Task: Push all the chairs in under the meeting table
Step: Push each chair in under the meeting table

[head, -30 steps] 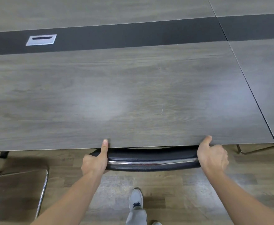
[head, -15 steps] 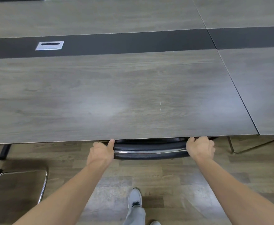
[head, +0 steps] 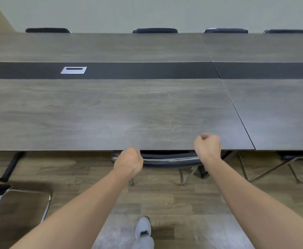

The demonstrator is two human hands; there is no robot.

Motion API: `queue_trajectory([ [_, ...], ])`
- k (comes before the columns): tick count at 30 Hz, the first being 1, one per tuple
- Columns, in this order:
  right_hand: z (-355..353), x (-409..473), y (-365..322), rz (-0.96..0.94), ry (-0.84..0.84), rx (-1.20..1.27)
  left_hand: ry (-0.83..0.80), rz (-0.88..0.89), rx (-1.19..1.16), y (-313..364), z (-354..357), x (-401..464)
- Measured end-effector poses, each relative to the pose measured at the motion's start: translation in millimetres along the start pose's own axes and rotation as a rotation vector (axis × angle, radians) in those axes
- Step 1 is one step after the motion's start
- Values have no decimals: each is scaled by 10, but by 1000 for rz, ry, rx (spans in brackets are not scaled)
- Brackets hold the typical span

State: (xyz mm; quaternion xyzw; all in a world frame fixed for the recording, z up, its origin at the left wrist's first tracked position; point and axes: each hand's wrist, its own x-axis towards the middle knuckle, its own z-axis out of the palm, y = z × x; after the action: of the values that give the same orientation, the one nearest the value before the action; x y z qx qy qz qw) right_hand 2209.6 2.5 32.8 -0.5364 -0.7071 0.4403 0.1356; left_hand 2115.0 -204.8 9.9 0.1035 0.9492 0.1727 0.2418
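Left hand: my left hand (head: 129, 161) sits at the left end of the chair's back, knuckles toward me. Its fingers are hidden from me, so I cannot tell whether they grip the chair or only hover over it.

Right hand: my right hand (head: 207, 147) is up over the near edge of the surface (head: 97, 112), fingers curled into a loose fist with nothing in them, clear of the chair.

Chair in front (head: 168, 158): its dark back and chrome rail lie right at the surface's near edge, the seat out of sight underneath. I judge this one pushed in.

Step in hand: letting go of this chair, by my reading.

Chair at lower left (head: 19, 205): its chrome-framed seat stands out on the wooden floor (head: 165, 200), well apart from the surface's edge, so it is not yet in.

Chair at right (head: 294, 157): only part shows below the edge; I can't say how far in it sits.

Far side: four chair backs (head: 155, 30) line the far edge, tucked close.

Next move: turn left, take the lower-left chair by its back with both hands, square it to the edge, and push it straight so the legs don't snag.
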Motion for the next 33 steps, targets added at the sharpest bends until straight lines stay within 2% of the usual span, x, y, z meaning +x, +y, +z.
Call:
queue_trajectory([
  [8, -462, -380, -233, -288, -84, 71, 106, 152, -144, 240, -391, -603],
  [16, -899, -800, -530, -535, -126, -144, 260, 298, -181, 348, -906, -1163],
  [22, -942, -1105, -716, -586, -66, -136, 299, 396, -148, 326, -1153, -1443],
  [28, -857, -1381, -672, -604, -142, -125, 328, 448, -217, 330, -1191, -1624],
  [33, -890, -1438, -811, -613, -122, -133, 351, 486, -264, 349, -1268, -1684],
])
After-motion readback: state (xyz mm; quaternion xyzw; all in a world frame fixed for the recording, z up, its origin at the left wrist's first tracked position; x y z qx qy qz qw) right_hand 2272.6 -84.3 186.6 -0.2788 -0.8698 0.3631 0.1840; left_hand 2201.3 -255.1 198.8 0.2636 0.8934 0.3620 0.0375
